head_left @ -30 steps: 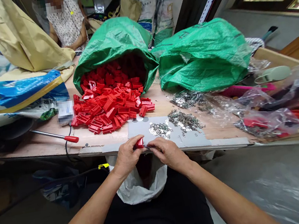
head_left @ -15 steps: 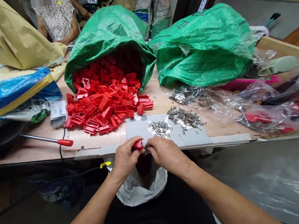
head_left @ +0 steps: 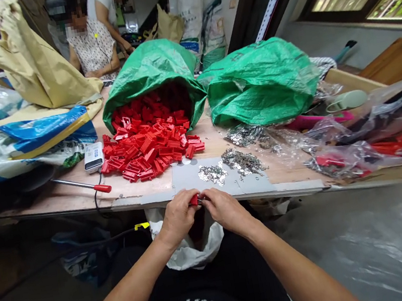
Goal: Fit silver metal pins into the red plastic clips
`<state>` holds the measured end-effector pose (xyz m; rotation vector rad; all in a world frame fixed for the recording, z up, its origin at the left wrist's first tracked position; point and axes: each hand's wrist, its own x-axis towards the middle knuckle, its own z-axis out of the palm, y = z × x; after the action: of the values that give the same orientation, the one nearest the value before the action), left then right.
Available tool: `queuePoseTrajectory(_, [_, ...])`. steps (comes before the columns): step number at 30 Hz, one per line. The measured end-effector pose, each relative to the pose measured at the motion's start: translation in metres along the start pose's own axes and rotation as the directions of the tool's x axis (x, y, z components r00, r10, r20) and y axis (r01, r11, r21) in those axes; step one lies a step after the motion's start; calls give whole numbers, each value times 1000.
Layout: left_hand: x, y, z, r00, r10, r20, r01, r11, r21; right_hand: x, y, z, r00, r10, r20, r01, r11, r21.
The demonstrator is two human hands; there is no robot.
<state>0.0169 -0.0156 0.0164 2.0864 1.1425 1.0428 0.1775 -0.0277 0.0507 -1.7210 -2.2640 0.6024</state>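
Note:
My left hand (head_left: 178,217) is closed around a small red plastic part (head_left: 194,200) just off the table's front edge. Fingers of my right hand (head_left: 226,209) pinch at the part's right end, where a small dark metal-looking piece (head_left: 200,200) shows; its kind is too small to make out. Below both hands a white sack (head_left: 193,256) hangs open on my lap. Beyond them, small flat metal pieces (head_left: 212,174) lie on a grey sheet (head_left: 182,178), with a second metal heap (head_left: 243,161) beside them. Many like red plastic parts (head_left: 151,150) spill from a green sack (head_left: 156,58).
Another green sack (head_left: 263,84) lies at the back right, near clear plastic bags (head_left: 355,159). At left are a red-tipped metal lever (head_left: 102,188), a white device (head_left: 94,157) and a blue-white sack (head_left: 49,131). Two people (head_left: 93,48) work behind the table.
The camera view has tilted up and turned slightly left, so more of the people and window shows. Both hands still hold together at the red part.

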Motion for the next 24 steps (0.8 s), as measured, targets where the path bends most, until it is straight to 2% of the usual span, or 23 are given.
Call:
queuePoseTrajectory(2, [-2, 0, 3, 1000, 15, -18, -14, 999, 35, -6, -4, -1, 1000, 16, 14, -15, 998, -65])
queuePoseTrajectory(4, [-2, -3, 4, 996, -18, -88, 24, 997, 67, -9, -8, 0, 1000, 16, 9, -15, 995, -102])
queuePoseTrajectory(6, [1, -7, 3, 985, -58, -160, 71, 995, 77, -10, -10, 1, 1000, -2, -11, 2, 997, -72])
queuePoseTrajectory(8, [4, -11, 1, 979, -93, -184, 102, 994, 40, -9, -9, 1, 998, -6, -58, 6, 1000, -5])
queuePoseTrajectory(13, [7, -15, -2, 978, -158, -140, 154, 987, -39, 1, 0, 0, 989, 11, -147, 0, 997, 76])
queuePoseTrajectory(24, [13, -22, -7, 984, -173, -27, 170, 980, -104, 18, 10, 12, 994, -33, -100, 45, 992, 117])
